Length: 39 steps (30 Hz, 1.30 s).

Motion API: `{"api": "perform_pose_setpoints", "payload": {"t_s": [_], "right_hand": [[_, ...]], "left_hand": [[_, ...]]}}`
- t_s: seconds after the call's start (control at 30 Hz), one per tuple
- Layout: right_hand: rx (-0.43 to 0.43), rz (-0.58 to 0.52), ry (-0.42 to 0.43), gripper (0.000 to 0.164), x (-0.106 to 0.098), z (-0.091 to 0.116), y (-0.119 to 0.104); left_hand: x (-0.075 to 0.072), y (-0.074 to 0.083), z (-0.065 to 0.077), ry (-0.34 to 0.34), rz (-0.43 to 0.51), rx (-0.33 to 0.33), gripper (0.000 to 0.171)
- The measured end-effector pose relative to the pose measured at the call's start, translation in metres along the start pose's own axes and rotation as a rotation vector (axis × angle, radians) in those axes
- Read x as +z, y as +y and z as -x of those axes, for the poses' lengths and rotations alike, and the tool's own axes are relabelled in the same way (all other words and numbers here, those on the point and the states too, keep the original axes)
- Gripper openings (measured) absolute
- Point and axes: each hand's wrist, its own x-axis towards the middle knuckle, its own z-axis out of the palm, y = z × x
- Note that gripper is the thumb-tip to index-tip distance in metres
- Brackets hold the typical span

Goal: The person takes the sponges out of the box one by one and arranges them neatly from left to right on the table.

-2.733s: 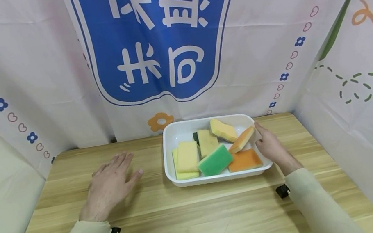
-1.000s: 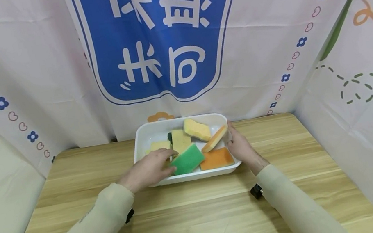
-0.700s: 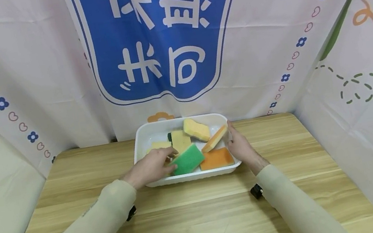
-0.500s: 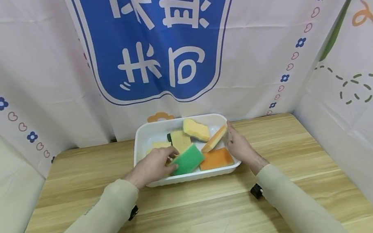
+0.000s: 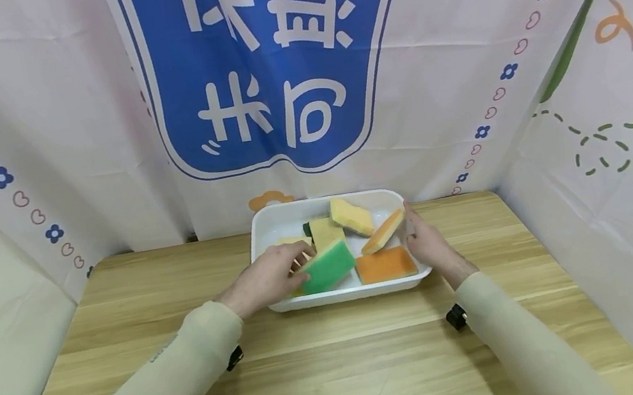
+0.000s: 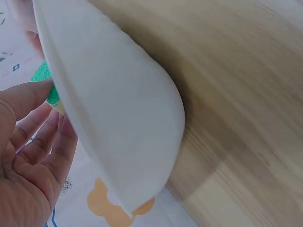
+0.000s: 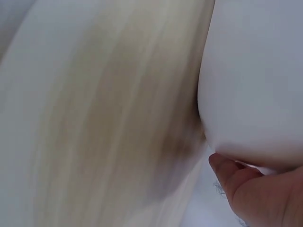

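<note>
My left hand (image 5: pixel 273 274) reaches over the front left of a white plastic tray (image 5: pixel 346 295) and pinches the left end of a green-faced sponge (image 5: pixel 331 267) between thumb and fingers. In the left wrist view the thumb lies on the green face (image 6: pixel 41 72) just past the tray's rim. My right hand (image 5: pixel 432 246) grips the tray's right end at the rim; in the right wrist view its fingers (image 7: pixel 227 172) sit under the rim. Also in the tray are an orange sponge (image 5: pixel 386 265), a tilted orange-and-yellow sponge (image 5: pixel 383 233) and several yellow sponges (image 5: pixel 352 217), one partly behind my left hand.
The tray stands near the back edge of a wooden table (image 5: pixel 348 375). A white printed cloth (image 5: pixel 112 191) hangs right behind it, with cloth walls at both sides. Small black devices (image 5: pixel 456 317) are strapped at my wrists.
My left hand came from the table into the tray and took hold of the green sponge. My right hand slid the tray left, then, within the last half second, a little back to the right.
</note>
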Motion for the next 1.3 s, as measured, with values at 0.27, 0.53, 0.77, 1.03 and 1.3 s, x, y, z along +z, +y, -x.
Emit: {"api": "perform_pose_setpoints", "payload": {"t_s": [0.27, 0.53, 0.77, 1.03, 1.3], "right_hand": [[0.031, -0.025, -0.006, 0.093, -0.01, -0.003, 0.005], [0.024, -0.036, -0.012, 0.093, -0.008, -0.005, 0.008], [0.012, -0.031, -0.005, 0.092, -0.012, -0.005, 0.008], [0.003, -0.058, -0.009, 0.093, -0.016, -0.003, 0.011], [0.001, -0.07, -0.016, 0.093, -0.023, -0.002, 0.014]], "left_hand": [[-0.01, 0.002, 0.006, 0.016, 0.067, -0.037, 0.036], [-0.019, -0.005, 0.021, 0.096, 0.125, -0.033, 0.037], [-0.026, -0.011, 0.036, 0.182, 0.148, -0.033, 0.036], [-0.032, -0.021, 0.058, 0.233, 0.215, -0.078, 0.039], [-0.039, -0.037, 0.087, 0.285, 0.262, -0.104, 0.043]]}}
